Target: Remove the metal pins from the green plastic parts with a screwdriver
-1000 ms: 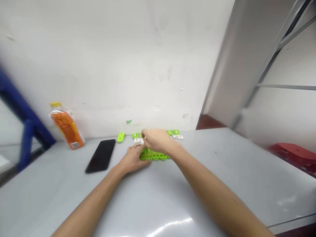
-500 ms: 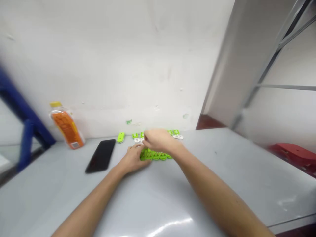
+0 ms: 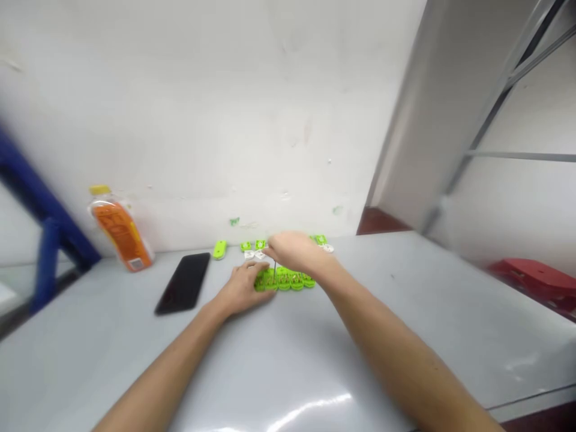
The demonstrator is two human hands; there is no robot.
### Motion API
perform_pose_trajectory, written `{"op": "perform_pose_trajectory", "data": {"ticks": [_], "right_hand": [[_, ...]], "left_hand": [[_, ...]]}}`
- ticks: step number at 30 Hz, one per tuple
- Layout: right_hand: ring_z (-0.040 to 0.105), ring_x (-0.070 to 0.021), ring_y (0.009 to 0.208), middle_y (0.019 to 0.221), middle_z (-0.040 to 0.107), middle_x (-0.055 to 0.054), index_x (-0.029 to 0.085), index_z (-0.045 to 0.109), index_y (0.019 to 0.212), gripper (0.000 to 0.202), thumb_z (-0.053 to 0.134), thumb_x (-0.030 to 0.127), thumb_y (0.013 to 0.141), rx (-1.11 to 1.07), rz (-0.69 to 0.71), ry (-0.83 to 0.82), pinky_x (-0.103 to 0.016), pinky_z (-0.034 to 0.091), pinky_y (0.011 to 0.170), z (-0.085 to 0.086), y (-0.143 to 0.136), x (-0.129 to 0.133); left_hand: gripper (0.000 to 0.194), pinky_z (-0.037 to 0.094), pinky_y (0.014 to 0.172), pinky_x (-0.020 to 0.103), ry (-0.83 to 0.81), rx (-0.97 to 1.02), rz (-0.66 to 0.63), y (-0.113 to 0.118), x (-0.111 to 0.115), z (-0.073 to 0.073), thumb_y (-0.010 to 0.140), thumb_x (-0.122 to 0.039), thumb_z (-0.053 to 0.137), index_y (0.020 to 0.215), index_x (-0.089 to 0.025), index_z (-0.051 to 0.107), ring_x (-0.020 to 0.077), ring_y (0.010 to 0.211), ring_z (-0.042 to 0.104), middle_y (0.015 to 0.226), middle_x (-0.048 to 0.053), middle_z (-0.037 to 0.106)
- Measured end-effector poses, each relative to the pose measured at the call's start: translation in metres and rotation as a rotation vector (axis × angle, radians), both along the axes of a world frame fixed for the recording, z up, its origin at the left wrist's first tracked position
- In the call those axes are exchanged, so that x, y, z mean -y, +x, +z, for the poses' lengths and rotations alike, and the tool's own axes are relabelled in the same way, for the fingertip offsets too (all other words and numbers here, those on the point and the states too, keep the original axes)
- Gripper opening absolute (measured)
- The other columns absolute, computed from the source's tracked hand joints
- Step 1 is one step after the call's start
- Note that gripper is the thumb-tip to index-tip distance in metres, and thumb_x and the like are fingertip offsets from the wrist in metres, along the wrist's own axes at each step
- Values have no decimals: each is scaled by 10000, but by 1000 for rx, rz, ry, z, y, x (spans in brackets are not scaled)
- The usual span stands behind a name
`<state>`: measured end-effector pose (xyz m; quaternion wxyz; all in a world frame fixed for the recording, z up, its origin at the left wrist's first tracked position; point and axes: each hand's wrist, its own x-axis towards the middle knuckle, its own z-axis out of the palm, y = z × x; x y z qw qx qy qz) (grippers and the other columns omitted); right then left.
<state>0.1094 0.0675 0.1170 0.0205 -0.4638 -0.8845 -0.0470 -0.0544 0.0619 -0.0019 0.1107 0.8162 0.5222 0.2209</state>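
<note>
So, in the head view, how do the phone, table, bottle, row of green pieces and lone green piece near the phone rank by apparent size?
1. Table
2. Bottle and phone: too close to rank
3. Row of green pieces, visible part
4. Lone green piece

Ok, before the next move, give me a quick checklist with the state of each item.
1. Left hand at the left end of the green row, thumb in front, fingers behind: ok.
2. Right hand holding the thin tool, shaft pointing down at the row: ok.
3. Tool tip properly seated in a green part: cannot tell, too small to see.
4. Phone apart from both hands: ok, it lies left of them.
5. Small white pieces behind the row all visible: not ok, the right hand blocks part of that area.
</note>
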Motion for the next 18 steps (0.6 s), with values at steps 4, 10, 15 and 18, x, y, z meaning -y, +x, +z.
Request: {"op": "perform_pose_trajectory", "data": {"ticks": [4,10,15,18], "right_hand": [[584,-201,707,737,636,-98,154,615,820,343,366,379,890,-11,-46,24,-275,360,579,-4,-2,-4],[590,-174,668,798,658,-95,146,601,887,173,443,182,825,-11,5,-25,-251,368,551,-5,0,-1],[593,-186,752,919,649,-92,159,518,1056,286,492,304,811,-38,78,-2,-249,380,557,-1,4,7],[596,-209,766,878,649,-103,158,573,921,290,424,397,851,-24,35,39,-275,386,586,0,2,5]], "left_hand": [[627,322,980,425,-1,12,-4,1,0,1,690,-512,587,1247,-242,486,302,1152,446,1235,87,515],[607,343,962,424,-11,27,0,1,1,3,682,-491,599,1229,-246,501,307,1141,462,1233,89,516],[575,350,952,435,-9,39,-5,1,1,4,685,-490,597,1207,-267,510,308,1129,463,1220,77,519],[575,341,964,433,-3,41,-15,2,1,5,686,-482,596,1212,-268,508,304,1133,461,1215,72,526]]}}
